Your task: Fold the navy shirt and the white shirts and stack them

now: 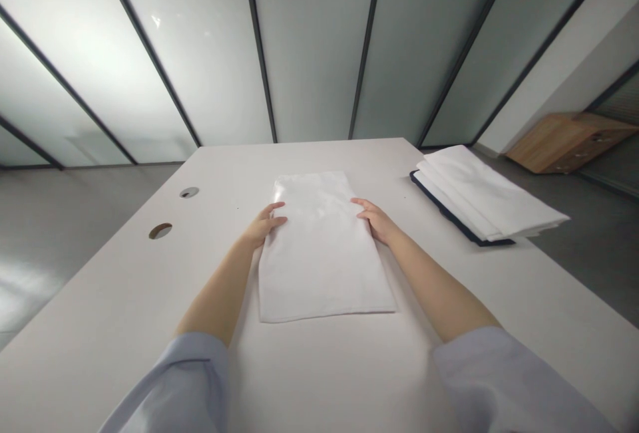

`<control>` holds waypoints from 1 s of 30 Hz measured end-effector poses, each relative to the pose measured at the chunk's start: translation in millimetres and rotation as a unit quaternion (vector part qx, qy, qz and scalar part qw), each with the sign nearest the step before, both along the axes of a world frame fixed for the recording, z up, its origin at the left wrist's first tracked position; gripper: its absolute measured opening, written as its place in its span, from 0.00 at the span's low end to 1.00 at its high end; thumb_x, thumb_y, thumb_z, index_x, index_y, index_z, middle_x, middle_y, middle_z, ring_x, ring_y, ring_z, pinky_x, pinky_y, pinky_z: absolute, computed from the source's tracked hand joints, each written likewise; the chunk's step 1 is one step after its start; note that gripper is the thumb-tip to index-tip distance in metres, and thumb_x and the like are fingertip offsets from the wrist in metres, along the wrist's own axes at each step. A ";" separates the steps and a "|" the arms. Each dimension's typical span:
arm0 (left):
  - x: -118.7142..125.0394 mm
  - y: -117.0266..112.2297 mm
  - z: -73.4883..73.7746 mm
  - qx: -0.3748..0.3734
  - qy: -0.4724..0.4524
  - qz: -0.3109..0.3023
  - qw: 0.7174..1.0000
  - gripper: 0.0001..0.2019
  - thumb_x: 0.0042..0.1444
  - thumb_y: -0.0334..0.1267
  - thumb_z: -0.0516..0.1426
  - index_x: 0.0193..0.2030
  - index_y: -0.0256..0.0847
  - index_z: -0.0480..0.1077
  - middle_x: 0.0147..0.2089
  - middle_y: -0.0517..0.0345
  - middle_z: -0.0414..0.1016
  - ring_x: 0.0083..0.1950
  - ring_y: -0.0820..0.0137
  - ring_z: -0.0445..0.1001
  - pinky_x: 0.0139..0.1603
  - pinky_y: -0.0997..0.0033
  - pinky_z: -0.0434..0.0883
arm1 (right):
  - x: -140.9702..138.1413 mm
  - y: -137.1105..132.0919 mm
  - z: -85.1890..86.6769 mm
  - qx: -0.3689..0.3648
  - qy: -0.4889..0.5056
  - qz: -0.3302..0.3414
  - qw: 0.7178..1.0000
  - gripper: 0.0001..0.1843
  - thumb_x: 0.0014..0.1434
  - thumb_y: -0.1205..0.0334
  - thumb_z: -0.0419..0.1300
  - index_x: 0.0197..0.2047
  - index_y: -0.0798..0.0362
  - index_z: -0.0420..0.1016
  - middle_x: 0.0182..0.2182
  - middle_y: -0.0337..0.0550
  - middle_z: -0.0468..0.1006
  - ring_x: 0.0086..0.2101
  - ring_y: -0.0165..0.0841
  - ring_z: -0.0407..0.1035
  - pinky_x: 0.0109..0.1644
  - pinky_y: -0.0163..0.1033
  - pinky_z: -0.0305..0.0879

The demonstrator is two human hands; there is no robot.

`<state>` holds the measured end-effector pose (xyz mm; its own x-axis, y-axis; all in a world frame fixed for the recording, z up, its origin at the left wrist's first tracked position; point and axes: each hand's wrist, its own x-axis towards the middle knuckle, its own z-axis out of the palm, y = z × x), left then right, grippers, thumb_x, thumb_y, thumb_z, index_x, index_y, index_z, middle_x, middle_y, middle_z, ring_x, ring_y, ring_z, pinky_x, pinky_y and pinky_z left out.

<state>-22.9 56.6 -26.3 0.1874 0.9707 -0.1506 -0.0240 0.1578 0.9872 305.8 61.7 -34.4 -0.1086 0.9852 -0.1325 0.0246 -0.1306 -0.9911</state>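
A folded white cloth (327, 267) lies in the middle of the white table, its near edge nearly straight. Part of its far end has a slight sheen. My left hand (264, 223) grips its left side edge, with thumb and forefinger showing on top. On the opposite edge, my right hand (377, 218) has hold of the cloth in much the same way, thumb towards me. The remaining fingers of both hands are partly hidden at the sides of the cloth.
At the right table edge a stack of folded white cloths (484, 193) rests on a dark navy piece (444, 210), overhanging the edge. Two round holes, one (160, 231) nearer me, pierce the white table (319, 373) at left. Frosted glass panels (314, 47) stand behind; a wooden cabinet (554, 140) is at far right.
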 end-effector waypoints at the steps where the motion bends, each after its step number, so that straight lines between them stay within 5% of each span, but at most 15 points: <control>1: -0.3 0.1 0.2 -0.004 -0.002 0.003 1.000 0.39 0.42 0.39 0.66 0.63 0.42 0.61 0.43 0.55 0.79 0.39 0.67 0.79 0.42 0.67 0.76 | 0.6 -2.0 2.2 -0.008 0.007 0.011 1.000 0.36 0.43 0.67 0.56 0.59 0.48 0.67 0.42 0.40 0.80 0.39 0.37 0.74 0.44 0.42 0.72; 10: -5.2 4.9 -0.4 -0.046 -0.007 0.008 0.999 0.38 0.34 0.36 0.68 0.57 0.37 0.68 0.38 0.54 0.78 0.33 0.67 0.78 0.36 0.65 0.76 | 5.7 -0.1 4.8 -0.035 0.038 0.042 0.998 0.26 0.40 0.70 0.64 0.47 0.51 0.74 0.40 0.44 0.81 0.40 0.37 0.75 0.49 0.43 0.70; 17: -16.9 7.5 14.8 0.085 0.217 0.030 0.972 0.25 0.36 0.50 0.67 0.41 0.36 0.77 0.35 0.54 0.79 0.38 0.61 0.76 0.39 0.64 0.72 | 16.4 -1.7 29.4 0.074 -0.149 0.078 0.983 0.10 0.44 0.61 0.68 0.33 0.53 0.78 0.29 0.40 0.80 0.32 0.35 0.72 0.40 0.38 0.68; 21: -17.6 19.2 50.6 0.169 0.311 0.018 0.935 0.23 0.40 0.53 0.64 0.39 0.37 0.78 0.33 0.56 0.78 0.39 0.62 0.74 0.42 0.65 0.70 | 25.7 9.1 56.0 0.149 -0.245 0.069 0.956 0.10 0.46 0.56 0.67 0.30 0.53 0.77 0.23 0.37 0.75 0.26 0.32 0.67 0.33 0.36 0.63; 25: -7.5 49.7 107.4 0.234 0.367 0.042 0.899 0.23 0.47 0.50 0.60 0.45 0.35 0.76 0.37 0.55 0.76 0.40 0.63 0.73 0.44 0.64 0.70 | 27.7 39.9 98.6 0.231 -0.294 -0.001 0.928 0.10 0.51 0.55 0.64 0.33 0.53 0.76 0.24 0.38 0.74 0.27 0.33 0.66 0.34 0.37 0.62; 30: 5.2 78.4 168.2 0.392 0.453 0.161 0.784 0.20 0.56 0.44 0.55 0.51 0.34 0.71 0.51 0.48 0.70 0.56 0.56 0.68 0.60 0.55 0.62 | 22.7 66.8 154.4 0.403 -0.358 -0.129 0.832 0.13 0.58 0.56 0.58 0.45 0.52 0.74 0.37 0.46 0.77 0.39 0.40 0.69 0.46 0.44 0.63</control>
